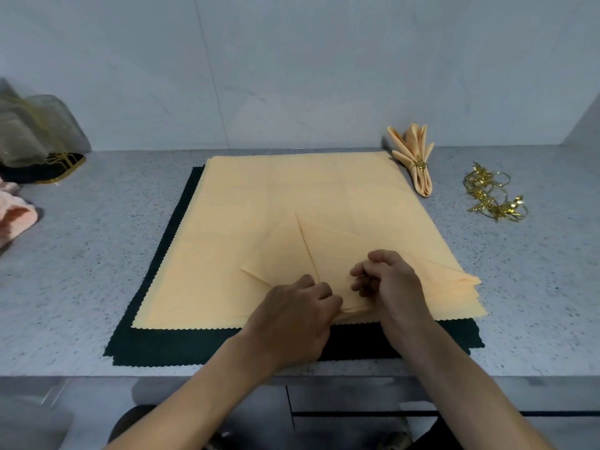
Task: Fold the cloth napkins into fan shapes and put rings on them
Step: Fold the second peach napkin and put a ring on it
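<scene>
Speckled grey countertop (81, 254) meets pale wall (292, 76).

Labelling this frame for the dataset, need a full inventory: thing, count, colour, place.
napkin stack: several, exact count unclear, peach, flat on the centre of the counter; top one partly folded at its near edge
dark cloths: layered, count unclear, dark green, under the napkin stack
finished napkin: one, peach, fan-folded with a gold ring, back right by the wall
napkin rings: a loose pile, gold, right side of the counter
mesh bag: one, grey-green with gold trim, back left
pink cloth: one, pink, left edge
counter: one, speckled grey
left hand: gripping the folded napkin's near edge
right hand: pinching a pleat
</scene>
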Demonstrator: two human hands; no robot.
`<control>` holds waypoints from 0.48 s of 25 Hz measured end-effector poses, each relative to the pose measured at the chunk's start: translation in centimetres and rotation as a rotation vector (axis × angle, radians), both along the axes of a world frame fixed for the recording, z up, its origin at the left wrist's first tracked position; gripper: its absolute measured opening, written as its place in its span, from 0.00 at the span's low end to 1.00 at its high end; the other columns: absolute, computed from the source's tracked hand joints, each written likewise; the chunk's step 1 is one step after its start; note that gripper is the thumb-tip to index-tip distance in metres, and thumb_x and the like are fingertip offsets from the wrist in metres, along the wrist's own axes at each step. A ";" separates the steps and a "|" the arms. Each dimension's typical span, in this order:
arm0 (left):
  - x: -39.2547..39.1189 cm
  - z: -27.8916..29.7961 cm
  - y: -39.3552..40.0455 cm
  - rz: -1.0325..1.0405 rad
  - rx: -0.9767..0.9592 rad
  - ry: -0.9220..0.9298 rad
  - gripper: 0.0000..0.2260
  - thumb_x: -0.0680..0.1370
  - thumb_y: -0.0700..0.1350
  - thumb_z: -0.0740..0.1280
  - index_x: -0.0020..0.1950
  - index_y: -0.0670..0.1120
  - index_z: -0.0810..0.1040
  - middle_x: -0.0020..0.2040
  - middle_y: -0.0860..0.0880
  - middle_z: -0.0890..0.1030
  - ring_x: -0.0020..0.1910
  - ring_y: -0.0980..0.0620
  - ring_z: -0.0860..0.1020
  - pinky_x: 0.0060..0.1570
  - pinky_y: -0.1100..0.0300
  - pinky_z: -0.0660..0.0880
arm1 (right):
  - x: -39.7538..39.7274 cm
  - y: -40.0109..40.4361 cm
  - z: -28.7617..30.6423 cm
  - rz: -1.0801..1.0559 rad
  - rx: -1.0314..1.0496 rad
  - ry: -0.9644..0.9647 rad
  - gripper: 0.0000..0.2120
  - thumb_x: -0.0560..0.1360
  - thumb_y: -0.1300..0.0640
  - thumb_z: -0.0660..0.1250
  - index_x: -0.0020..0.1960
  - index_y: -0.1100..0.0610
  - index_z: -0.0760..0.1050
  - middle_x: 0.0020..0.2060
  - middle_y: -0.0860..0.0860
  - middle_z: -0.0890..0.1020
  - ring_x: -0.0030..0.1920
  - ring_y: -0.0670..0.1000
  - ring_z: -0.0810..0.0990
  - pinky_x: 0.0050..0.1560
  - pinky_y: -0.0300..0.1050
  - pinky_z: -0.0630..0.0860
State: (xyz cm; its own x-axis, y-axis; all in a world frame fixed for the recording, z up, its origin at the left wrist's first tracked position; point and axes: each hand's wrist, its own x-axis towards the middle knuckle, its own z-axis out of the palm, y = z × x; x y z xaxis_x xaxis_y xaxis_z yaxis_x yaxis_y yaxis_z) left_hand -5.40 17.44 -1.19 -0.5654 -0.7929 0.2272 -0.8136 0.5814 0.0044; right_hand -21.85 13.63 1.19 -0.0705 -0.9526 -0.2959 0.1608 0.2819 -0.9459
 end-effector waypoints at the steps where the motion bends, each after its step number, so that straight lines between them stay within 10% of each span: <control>1: -0.1 0.1 0.1 0.008 0.005 -0.009 0.13 0.77 0.49 0.58 0.55 0.49 0.78 0.48 0.51 0.81 0.44 0.50 0.76 0.31 0.55 0.77 | 0.0 0.0 0.1 0.004 0.007 -0.017 0.10 0.78 0.68 0.58 0.55 0.58 0.73 0.36 0.55 0.82 0.34 0.51 0.78 0.40 0.47 0.74; 8: -1.2 -0.1 0.2 0.064 -0.032 -0.115 0.09 0.77 0.48 0.61 0.49 0.48 0.79 0.46 0.50 0.81 0.41 0.50 0.76 0.27 0.58 0.72 | -1.0 -1.2 0.3 0.025 0.093 -0.266 0.08 0.78 0.68 0.59 0.54 0.60 0.73 0.32 0.55 0.81 0.34 0.53 0.79 0.35 0.45 0.73; 12: 0.1 0.6 -0.2 0.051 -0.026 -0.068 0.12 0.79 0.49 0.58 0.46 0.49 0.80 0.45 0.54 0.80 0.44 0.50 0.77 0.29 0.59 0.71 | -2.2 -0.8 1.2 0.201 -0.037 -0.014 0.07 0.79 0.65 0.60 0.51 0.60 0.77 0.36 0.56 0.82 0.34 0.51 0.79 0.36 0.45 0.72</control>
